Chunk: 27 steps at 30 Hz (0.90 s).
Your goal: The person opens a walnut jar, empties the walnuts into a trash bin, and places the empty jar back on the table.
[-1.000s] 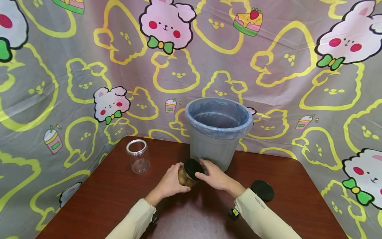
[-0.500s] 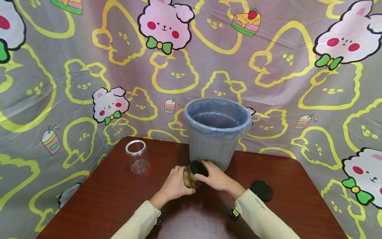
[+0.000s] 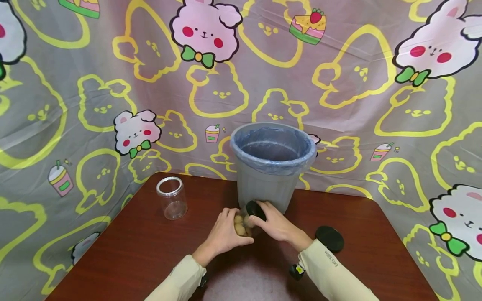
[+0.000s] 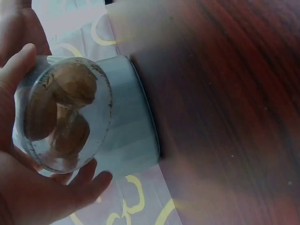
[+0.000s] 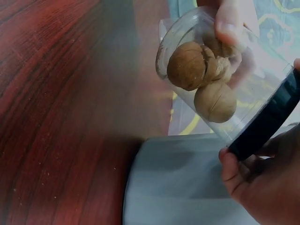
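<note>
A clear jar (image 5: 258, 89) is held tilted above the table, its bottom toward me. Several walnuts (image 5: 188, 66) lie inside, gathered near the bottom end. My left hand (image 3: 225, 230) grips the jar's body, its fingers curled round the wall in the left wrist view. On the jar's other end sits a black lid (image 5: 268, 121), with my right hand (image 3: 278, 225) curled round its rim. In the head view, the hands cover part of the jar, so whether the lid is loose or tight cannot be told.
Just behind the hands stands a grey bin (image 3: 265, 184) lined with a blue bag (image 3: 273, 165). An uncovered clear jar (image 3: 175, 205) is at the left. Another black lid (image 3: 329, 238) lies flat on the brown table (image 3: 135, 242) at the right. A patterned cloth (image 3: 222, 79) hangs behind.
Both hands have shifted slightly right with the jar. The jar has tipped further over, its black lid turning away to the right and its walnuts showing more. The head view has moved slightly.
</note>
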Each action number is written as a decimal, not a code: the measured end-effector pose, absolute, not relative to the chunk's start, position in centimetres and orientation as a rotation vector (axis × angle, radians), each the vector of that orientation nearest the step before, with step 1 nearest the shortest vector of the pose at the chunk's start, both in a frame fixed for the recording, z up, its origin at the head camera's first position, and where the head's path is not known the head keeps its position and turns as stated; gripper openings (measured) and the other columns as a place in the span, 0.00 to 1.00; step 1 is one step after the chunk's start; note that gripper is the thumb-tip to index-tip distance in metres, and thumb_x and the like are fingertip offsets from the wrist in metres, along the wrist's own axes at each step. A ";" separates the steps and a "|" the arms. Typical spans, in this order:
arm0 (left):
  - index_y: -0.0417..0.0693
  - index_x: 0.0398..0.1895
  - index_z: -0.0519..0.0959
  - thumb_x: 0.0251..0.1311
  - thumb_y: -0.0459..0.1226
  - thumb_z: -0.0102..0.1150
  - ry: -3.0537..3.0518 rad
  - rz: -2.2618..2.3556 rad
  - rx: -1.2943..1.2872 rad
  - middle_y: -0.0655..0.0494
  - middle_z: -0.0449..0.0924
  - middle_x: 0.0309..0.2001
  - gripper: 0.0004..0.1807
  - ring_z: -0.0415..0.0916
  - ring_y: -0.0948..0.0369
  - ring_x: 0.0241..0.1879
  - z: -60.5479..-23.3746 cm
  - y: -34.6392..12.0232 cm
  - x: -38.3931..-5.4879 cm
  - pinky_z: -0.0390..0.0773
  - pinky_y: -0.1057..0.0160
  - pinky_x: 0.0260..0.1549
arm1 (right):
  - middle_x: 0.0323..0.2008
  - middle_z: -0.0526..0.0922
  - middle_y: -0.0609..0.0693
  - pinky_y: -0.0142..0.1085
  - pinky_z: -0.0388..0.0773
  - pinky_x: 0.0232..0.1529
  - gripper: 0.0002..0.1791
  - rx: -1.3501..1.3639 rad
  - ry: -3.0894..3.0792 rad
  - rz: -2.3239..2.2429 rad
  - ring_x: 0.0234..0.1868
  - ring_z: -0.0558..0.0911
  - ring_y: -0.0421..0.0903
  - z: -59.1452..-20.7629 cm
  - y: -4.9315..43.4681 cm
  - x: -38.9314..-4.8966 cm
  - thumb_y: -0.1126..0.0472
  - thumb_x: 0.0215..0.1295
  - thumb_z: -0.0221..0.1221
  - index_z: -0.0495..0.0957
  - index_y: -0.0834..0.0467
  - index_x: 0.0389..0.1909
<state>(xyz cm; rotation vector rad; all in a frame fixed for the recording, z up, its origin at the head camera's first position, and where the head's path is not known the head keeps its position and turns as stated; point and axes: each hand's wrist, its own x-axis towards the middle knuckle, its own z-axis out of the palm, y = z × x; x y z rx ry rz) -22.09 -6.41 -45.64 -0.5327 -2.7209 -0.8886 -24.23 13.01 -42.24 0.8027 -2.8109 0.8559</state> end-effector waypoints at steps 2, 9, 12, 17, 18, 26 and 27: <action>0.45 0.54 0.62 0.23 0.65 0.64 -2.717 -0.945 -0.546 0.55 0.63 0.45 0.53 0.65 0.58 0.42 -45.5 -6.4 -22.1 0.69 0.58 0.39 | 0.54 0.66 0.56 0.43 0.60 0.54 0.39 0.815 -2.797 0.868 0.55 0.65 0.50 -42.1 13.2 -24.2 0.37 0.59 0.44 0.60 0.64 0.60; 0.44 0.58 0.58 0.21 0.63 0.68 -2.756 -1.049 -0.629 0.53 0.67 0.50 0.57 0.69 0.58 0.45 -45.1 -6.4 -22.3 0.69 0.57 0.41 | 0.54 0.66 0.55 0.43 0.61 0.53 0.37 0.882 -2.754 0.896 0.54 0.65 0.49 -41.7 13.7 -24.2 0.40 0.59 0.47 0.59 0.63 0.61; 0.43 0.58 0.57 0.23 0.62 0.68 -2.752 -1.054 -0.670 0.52 0.69 0.49 0.57 0.70 0.58 0.43 -45.0 -6.3 -22.2 0.70 0.58 0.40 | 0.54 0.65 0.55 0.44 0.60 0.53 0.37 0.893 -2.755 0.894 0.55 0.64 0.49 -41.6 13.7 -24.0 0.40 0.60 0.47 0.58 0.63 0.61; 0.43 0.57 0.60 0.25 0.63 0.67 -2.719 -1.021 -0.635 0.55 0.71 0.46 0.54 0.71 0.61 0.41 -44.9 -5.9 -22.0 0.71 0.60 0.37 | 0.55 0.64 0.56 0.44 0.59 0.54 0.37 0.843 -2.779 0.865 0.56 0.63 0.51 -41.1 13.5 -23.6 0.39 0.61 0.43 0.58 0.63 0.61; 0.44 0.56 0.61 0.24 0.64 0.66 -2.718 -1.003 -0.620 0.56 0.71 0.45 0.54 0.70 0.62 0.40 -45.0 -5.7 -22.0 0.71 0.61 0.37 | 0.55 0.65 0.56 0.44 0.59 0.54 0.38 0.824 -2.785 0.856 0.56 0.63 0.51 -41.1 13.4 -23.6 0.38 0.61 0.42 0.58 0.63 0.61; 0.40 0.54 0.62 0.24 0.63 0.67 -2.706 -0.865 -0.575 0.55 0.69 0.38 0.53 0.68 0.60 0.36 -44.6 -4.9 -21.5 0.70 0.61 0.34 | 0.56 0.65 0.57 0.45 0.59 0.54 0.38 0.705 -2.812 0.833 0.57 0.63 0.52 -41.0 13.1 -23.4 0.36 0.60 0.41 0.60 0.62 0.60; 0.40 0.54 0.62 0.24 0.64 0.66 -2.705 -0.862 -0.574 0.55 0.68 0.38 0.54 0.68 0.60 0.36 -44.6 -4.9 -21.5 0.70 0.61 0.34 | 0.56 0.65 0.56 0.45 0.59 0.54 0.38 0.697 -2.813 0.832 0.57 0.63 0.52 -41.1 13.1 -23.4 0.36 0.60 0.41 0.60 0.62 0.60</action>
